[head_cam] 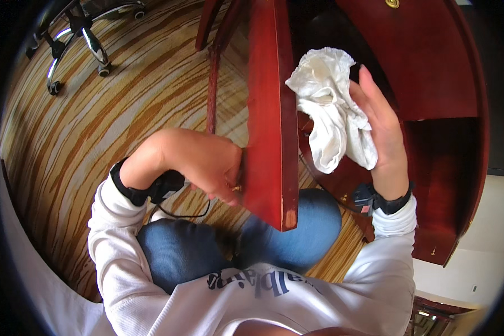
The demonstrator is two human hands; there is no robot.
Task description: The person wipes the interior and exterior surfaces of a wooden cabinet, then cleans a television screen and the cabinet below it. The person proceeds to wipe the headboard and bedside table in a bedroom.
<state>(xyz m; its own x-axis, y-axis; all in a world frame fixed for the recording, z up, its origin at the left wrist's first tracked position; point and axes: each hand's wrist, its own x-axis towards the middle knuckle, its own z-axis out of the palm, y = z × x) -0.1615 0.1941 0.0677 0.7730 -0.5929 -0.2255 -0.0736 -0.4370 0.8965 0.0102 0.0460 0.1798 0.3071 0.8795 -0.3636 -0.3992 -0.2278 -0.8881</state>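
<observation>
A red-brown wooden cabinet door [269,113] stands swung out, its worn edge facing me. At its outer face, my left hand [206,161] has its fingers curled around a small brass knob [236,188], partly hidden by the fingers. On the inner side of the door, my right hand [380,122] holds a crumpled white cloth [329,105], with the palm and fingers behind it. The cloth hangs in loose folds close to the door's inner face. Behind it lies the dark interior of the wooden cabinet [441,63].
An office chair's wheeled base [82,38] stands at upper left on the striped carpet [122,101]. Wooden furniture legs [212,88] rise beyond the door. My bent knees [294,227] are below the door's lower corner. White fabric [46,269] hangs at lower left.
</observation>
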